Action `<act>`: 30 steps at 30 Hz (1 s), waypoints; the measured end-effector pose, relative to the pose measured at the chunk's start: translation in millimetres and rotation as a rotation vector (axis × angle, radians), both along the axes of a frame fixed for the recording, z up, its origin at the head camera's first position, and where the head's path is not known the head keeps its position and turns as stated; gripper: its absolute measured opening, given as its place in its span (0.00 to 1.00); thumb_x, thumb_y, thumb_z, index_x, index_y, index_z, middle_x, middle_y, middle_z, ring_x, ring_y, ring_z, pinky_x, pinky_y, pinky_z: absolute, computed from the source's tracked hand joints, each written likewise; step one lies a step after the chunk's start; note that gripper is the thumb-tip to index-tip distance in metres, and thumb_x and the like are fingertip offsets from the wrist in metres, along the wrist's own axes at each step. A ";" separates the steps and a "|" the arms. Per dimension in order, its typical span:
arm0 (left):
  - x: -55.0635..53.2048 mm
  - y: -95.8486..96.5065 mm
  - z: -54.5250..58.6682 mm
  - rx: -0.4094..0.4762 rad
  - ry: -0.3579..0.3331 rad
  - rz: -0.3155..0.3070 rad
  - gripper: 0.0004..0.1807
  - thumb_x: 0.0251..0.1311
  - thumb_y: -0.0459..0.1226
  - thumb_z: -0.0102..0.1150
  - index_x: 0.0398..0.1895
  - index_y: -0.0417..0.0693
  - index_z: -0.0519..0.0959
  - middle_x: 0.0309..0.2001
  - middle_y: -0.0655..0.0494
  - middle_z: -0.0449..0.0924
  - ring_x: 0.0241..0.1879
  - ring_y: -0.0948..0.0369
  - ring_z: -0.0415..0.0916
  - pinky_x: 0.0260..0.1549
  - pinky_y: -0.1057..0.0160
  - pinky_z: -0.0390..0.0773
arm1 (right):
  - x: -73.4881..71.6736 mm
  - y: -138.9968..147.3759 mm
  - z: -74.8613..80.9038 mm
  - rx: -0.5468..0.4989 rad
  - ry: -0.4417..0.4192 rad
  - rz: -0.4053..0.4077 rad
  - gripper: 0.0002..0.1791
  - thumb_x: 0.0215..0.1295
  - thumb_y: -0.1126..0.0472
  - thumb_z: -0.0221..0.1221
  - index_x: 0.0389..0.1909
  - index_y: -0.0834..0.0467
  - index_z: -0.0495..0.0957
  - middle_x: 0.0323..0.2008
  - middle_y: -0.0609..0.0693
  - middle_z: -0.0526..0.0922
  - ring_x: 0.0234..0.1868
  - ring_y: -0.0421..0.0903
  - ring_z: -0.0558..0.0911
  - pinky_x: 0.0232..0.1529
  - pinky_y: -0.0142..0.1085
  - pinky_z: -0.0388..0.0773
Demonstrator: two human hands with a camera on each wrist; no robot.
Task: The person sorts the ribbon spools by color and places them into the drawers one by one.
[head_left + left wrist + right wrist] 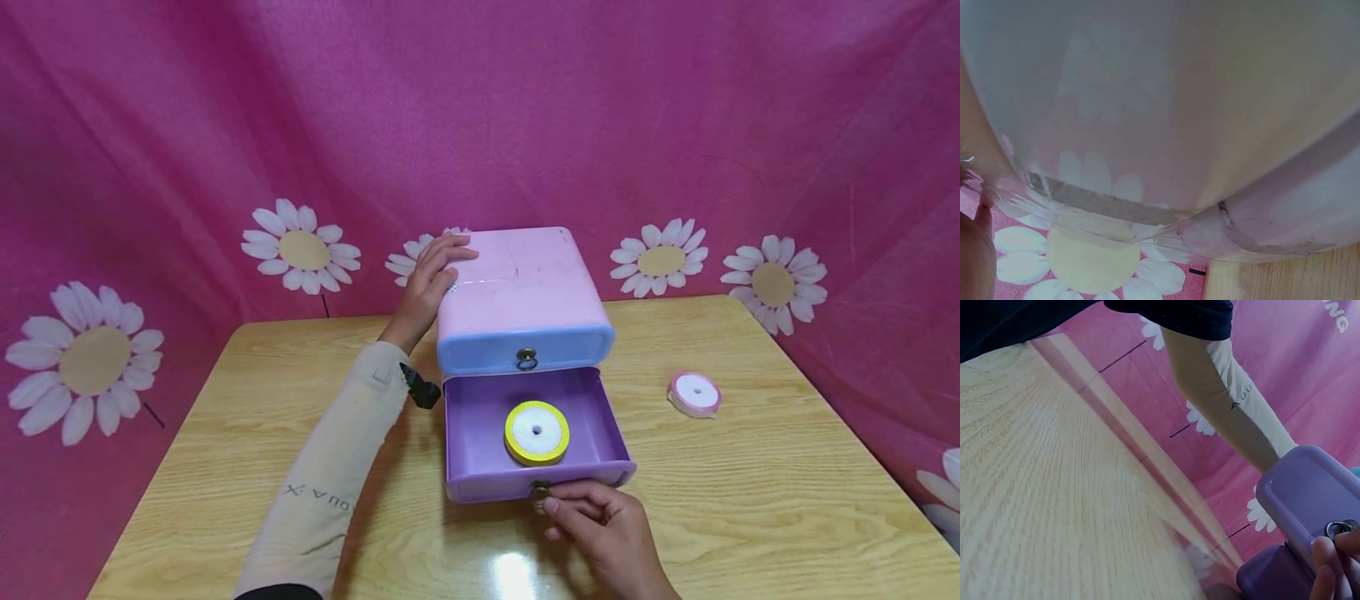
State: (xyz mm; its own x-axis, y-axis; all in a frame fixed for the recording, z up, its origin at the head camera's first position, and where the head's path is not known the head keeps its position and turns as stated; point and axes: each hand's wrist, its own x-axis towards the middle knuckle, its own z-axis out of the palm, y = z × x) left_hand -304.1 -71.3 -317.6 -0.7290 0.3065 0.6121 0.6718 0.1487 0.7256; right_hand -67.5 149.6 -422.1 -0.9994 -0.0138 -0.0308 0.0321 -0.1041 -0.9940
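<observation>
A small pink drawer cabinet (517, 283) stands on the table, with a blue upper drawer (480, 354) pushed in. Below it, the purple lower drawer (472, 417) is pulled out. Inside that drawer lies a spool of yellow ribbon (525, 417) with a white centre. My left hand (427, 287) rests on the cabinet's top left edge, fingers stretched over the top. With thumb and fingers, my right hand (607, 529) pinches the ring pull (1337, 529) on the purple drawer's front. The cabinet's side fills much of the left wrist view, blurred.
To the right of the cabinet, a spool of pink ribbon (694, 393) lies on the wooden table (750, 500). A pink curtain (480, 108) with white daisies hangs behind and along both sides.
</observation>
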 end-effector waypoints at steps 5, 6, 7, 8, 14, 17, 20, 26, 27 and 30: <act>1.1 0.0 0.6 0.001 0.005 0.002 0.18 0.59 0.29 0.40 0.50 0.36 0.73 0.61 0.45 0.62 0.67 0.61 0.44 0.65 0.55 0.39 | -2.7 -0.1 2.1 0.001 -0.022 0.004 0.16 0.50 0.66 0.63 0.37 0.74 0.75 0.32 0.59 0.83 0.30 0.54 0.83 0.33 0.44 0.79; 1.2 0.0 0.8 0.000 0.005 0.003 0.18 0.58 0.29 0.40 0.50 0.36 0.73 0.61 0.45 0.62 0.67 0.61 0.44 0.65 0.55 0.39 | -3.3 -0.1 2.5 0.006 -0.029 0.002 0.16 0.50 0.65 0.64 0.37 0.73 0.75 0.32 0.59 0.83 0.29 0.53 0.83 0.33 0.44 0.79; 1.1 0.1 0.9 -0.002 0.003 0.006 0.18 0.58 0.29 0.40 0.50 0.36 0.73 0.61 0.45 0.62 0.67 0.61 0.43 0.65 0.55 0.39 | -4.1 -0.2 2.9 0.009 -0.032 0.000 0.16 0.50 0.65 0.64 0.37 0.73 0.76 0.32 0.59 0.83 0.28 0.53 0.83 0.33 0.44 0.79; 1.2 0.2 1.1 -0.003 0.002 0.008 0.18 0.58 0.29 0.40 0.50 0.36 0.73 0.61 0.45 0.62 0.67 0.61 0.43 0.65 0.55 0.39 | -4.8 -0.3 3.3 0.013 -0.033 -0.002 0.16 0.50 0.65 0.64 0.36 0.72 0.76 0.32 0.59 0.83 0.28 0.53 0.83 0.33 0.45 0.79; 1.7 0.1 1.2 -0.002 0.006 0.010 0.18 0.59 0.30 0.39 0.50 0.36 0.73 0.61 0.44 0.62 0.67 0.62 0.43 0.65 0.56 0.39 | -8.0 0.6 5.1 0.007 -0.002 0.018 0.15 0.51 0.65 0.63 0.37 0.72 0.76 0.32 0.60 0.83 0.27 0.52 0.83 0.32 0.45 0.79; 0.2 -0.4 -0.4 0.006 0.019 0.005 0.18 0.59 0.30 0.39 0.49 0.35 0.73 0.61 0.44 0.63 0.67 0.61 0.44 0.65 0.57 0.39 | -8.9 1.3 6.0 -0.007 0.030 0.043 0.15 0.52 0.67 0.62 0.37 0.75 0.75 0.32 0.61 0.83 0.29 0.50 0.83 0.32 0.45 0.79; -11.5 -1.7 -9.0 0.005 0.029 0.006 0.18 0.59 0.32 0.39 0.49 0.39 0.74 0.61 0.48 0.63 0.68 0.59 0.43 0.65 0.58 0.38 | -10.1 1.9 6.9 0.003 0.052 0.052 0.15 0.52 0.67 0.62 0.37 0.75 0.75 0.32 0.61 0.83 0.28 0.50 0.83 0.31 0.45 0.79; -16.1 -2.0 -13.7 0.004 0.031 0.005 0.18 0.60 0.34 0.40 0.50 0.43 0.75 0.61 0.52 0.64 0.68 0.61 0.43 0.65 0.57 0.39 | -14.2 2.1 8.5 0.039 0.047 0.019 0.14 0.51 0.66 0.63 0.36 0.72 0.77 0.31 0.60 0.83 0.25 0.51 0.83 0.31 0.44 0.79; -11.7 -1.4 -10.2 0.003 0.023 0.005 0.18 0.60 0.33 0.40 0.50 0.41 0.75 0.61 0.51 0.64 0.67 0.62 0.43 0.65 0.56 0.39 | -15.2 2.3 8.6 0.045 0.045 0.015 0.14 0.51 0.66 0.63 0.36 0.71 0.77 0.31 0.60 0.83 0.25 0.51 0.83 0.31 0.44 0.79; 0.9 0.2 0.4 0.000 0.003 0.005 0.18 0.59 0.29 0.40 0.50 0.36 0.74 0.61 0.45 0.63 0.67 0.62 0.43 0.65 0.55 0.38 | -18.2 2.4 9.2 0.066 0.049 0.003 0.13 0.51 0.65 0.63 0.35 0.70 0.78 0.31 0.59 0.83 0.25 0.51 0.83 0.31 0.43 0.79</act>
